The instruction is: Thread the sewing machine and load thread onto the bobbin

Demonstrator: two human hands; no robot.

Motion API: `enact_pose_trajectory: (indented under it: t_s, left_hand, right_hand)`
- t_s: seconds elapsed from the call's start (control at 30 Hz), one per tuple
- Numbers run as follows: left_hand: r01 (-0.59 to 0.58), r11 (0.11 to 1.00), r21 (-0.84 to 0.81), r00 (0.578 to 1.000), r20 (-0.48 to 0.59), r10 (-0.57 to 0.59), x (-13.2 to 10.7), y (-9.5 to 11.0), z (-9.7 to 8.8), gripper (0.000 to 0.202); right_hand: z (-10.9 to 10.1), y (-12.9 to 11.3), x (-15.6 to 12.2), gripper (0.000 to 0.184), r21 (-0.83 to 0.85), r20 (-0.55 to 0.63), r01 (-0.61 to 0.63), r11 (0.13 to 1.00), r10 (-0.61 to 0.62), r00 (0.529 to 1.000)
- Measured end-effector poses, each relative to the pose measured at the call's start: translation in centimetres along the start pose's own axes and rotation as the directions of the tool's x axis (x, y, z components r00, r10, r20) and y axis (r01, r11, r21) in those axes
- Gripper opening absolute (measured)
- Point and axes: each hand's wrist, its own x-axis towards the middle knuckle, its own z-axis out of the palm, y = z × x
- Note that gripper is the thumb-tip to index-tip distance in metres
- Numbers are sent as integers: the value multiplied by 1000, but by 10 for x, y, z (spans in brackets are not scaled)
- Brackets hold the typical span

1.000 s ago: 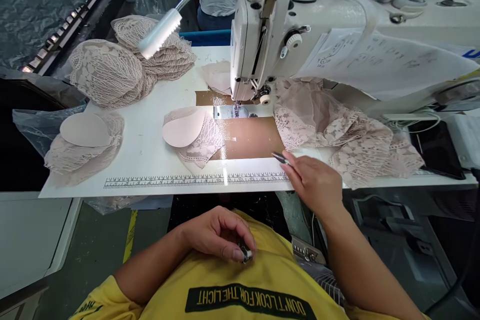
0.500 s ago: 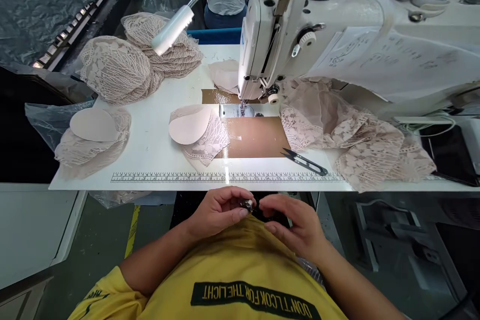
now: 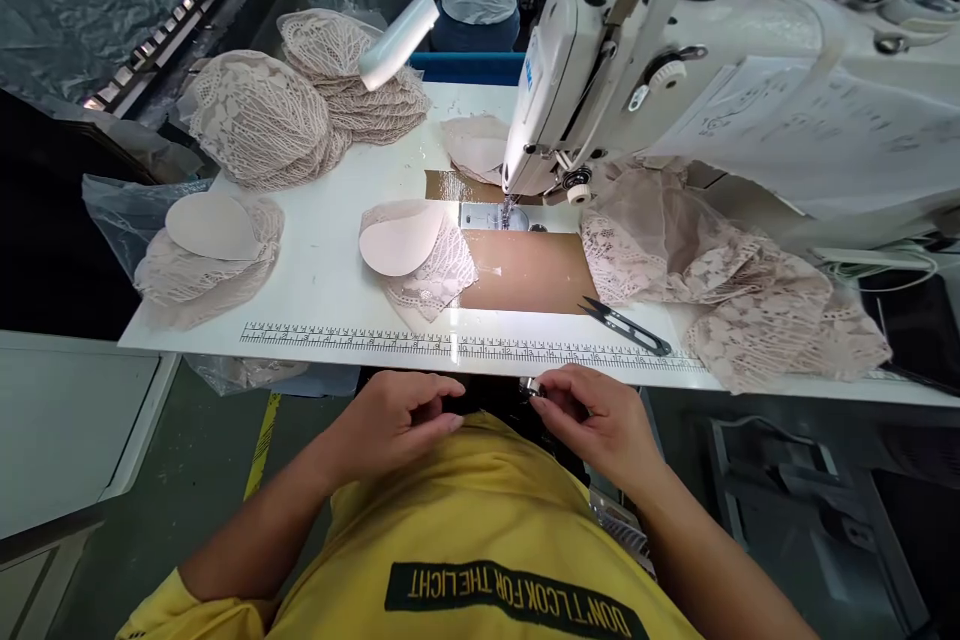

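Just below the table's front edge, my right hand pinches a small shiny metal bobbin case between thumb and fingertips. My left hand is to the left of it, thumb and forefinger apart with nothing between them. Above both hands stands a white sewing machine, its needle over the metal plate. A lace piece with a smooth beige cup on it lies left of the needle. Black thread snips rest on the table to the right.
Stacked lace cups fill the table's back left. Another cup lies on lace at the left edge. Joined lace pieces spread across the right. A printed ruler runs along the front edge. A lamp hangs above.
The bobbin case has passed from my left hand to my right. My hands have moved apart, the left one leftward. The whole view has shifted slightly.
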Motion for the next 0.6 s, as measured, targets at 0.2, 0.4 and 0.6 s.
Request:
enact_pose_trajectory:
  t_s: [0.2,0.4,0.6]
  left_hand:
    - [-264,930,-255,963,-119,241,12,9,10,52]
    - [-3,675,-738,998,36,44,30,4,44,36]
    - [211,275,-938,948,127,-293,27,0,57,33]
  right_hand:
    - [3,-14,2,8,24,144,-7,1000,3,990]
    - [7,-26,3,8,22,72,-4,1000,3,997]
    - [7,-27,4,15,20,40,-18,1000,17,999]
